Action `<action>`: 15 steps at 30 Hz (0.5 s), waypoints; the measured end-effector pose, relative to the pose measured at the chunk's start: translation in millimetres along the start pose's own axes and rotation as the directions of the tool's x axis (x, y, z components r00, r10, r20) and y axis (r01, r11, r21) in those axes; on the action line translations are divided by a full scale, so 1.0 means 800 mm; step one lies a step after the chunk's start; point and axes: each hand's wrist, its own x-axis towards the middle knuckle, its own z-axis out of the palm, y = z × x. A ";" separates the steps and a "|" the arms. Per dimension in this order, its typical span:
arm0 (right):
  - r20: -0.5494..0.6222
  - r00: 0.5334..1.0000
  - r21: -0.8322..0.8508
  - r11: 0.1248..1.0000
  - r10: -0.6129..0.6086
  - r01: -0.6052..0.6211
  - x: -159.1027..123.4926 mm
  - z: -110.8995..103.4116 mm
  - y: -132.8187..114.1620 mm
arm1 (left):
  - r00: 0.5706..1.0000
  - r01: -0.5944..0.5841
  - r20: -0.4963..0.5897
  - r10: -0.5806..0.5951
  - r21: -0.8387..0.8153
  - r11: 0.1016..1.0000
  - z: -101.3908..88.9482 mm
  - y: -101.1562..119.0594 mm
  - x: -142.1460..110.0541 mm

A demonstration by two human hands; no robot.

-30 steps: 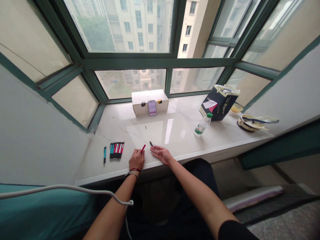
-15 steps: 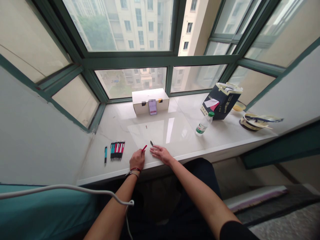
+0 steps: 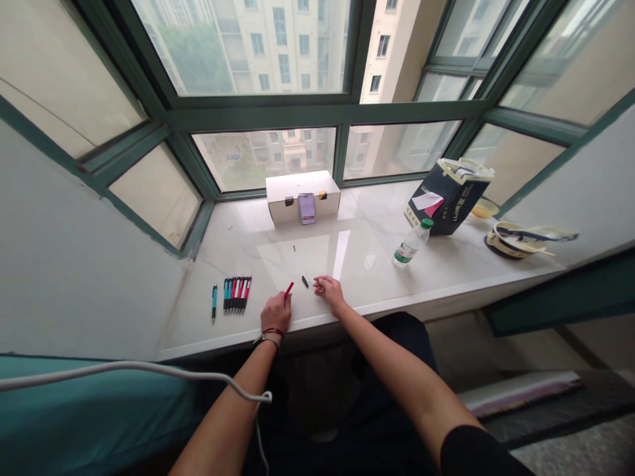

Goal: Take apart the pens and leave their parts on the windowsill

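Observation:
My left hand [image 3: 276, 313] is closed around a red pen barrel [image 3: 289, 288], whose end sticks up past the fingers near the sill's front edge. To its right, my right hand [image 3: 329, 294] has thumb and fingers pinched together; what lies between them is too small to make out. A short black pen part [image 3: 304, 281] rests on the white surface between the two hands. Farther back lies a tiny brownish piece [image 3: 294, 248]. Left of my left hand, several teal and red pens [image 3: 237, 295] form a row, with one teal pen [image 3: 214, 303] apart from them.
A white box [image 3: 282, 208] stands against the window, a purple-screened phone [image 3: 307, 209] leaning on its front. On the right are a green-capped bottle [image 3: 409, 248], a dark paper bag [image 3: 449, 201] and a food bowl [image 3: 510, 243]. A white cable [image 3: 149, 368] crosses at lower left.
My right hand has moved slightly right, away from the black pen part, and its fingers have gone from stretched out to pinched. My left hand still holds the red barrel. The view has shifted a little.

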 end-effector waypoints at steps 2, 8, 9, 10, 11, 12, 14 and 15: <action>-0.042 0.999 0.000 1.000 0.020 -0.020 0.017 0.008 -0.010 | 1.000 -0.005 -0.001 0.005 -0.006 1.000 0.000 0.000 0.000; -0.055 0.995 -0.038 0.995 0.087 -0.089 0.058 0.037 -0.021 | 1.000 0.011 0.001 -0.011 -0.011 1.000 0.001 0.000 0.000; -0.051 0.994 -0.051 0.994 0.097 -0.099 0.061 0.040 -0.020 | 1.000 0.012 0.003 -0.012 -0.011 1.000 0.001 0.000 0.000; -0.042 0.994 -0.069 0.992 0.102 -0.105 0.064 0.042 -0.020 | 1.000 0.011 0.004 -0.011 -0.013 1.000 0.001 0.000 0.000; -0.029 0.994 -0.089 0.991 0.101 -0.103 0.066 0.043 -0.019 | 1.000 0.007 0.006 -0.007 -0.015 1.000 0.001 0.000 0.000; -0.014 0.995 -0.106 0.989 0.099 -0.100 0.067 0.043 -0.019 | 1.000 0.003 0.008 -0.003 -0.016 1.000 0.000 0.000 0.000; 0.013 0.995 -0.125 0.987 0.104 -0.101 0.066 0.040 -0.021 | 1.000 -0.002 0.014 0.003 -0.016 1.000 -0.001 0.001 0.000; 0.019 0.994 -0.129 0.986 0.112 -0.108 0.065 0.038 -0.022 | 1.000 -0.002 0.016 0.002 -0.015 1.000 -0.001 0.002 0.000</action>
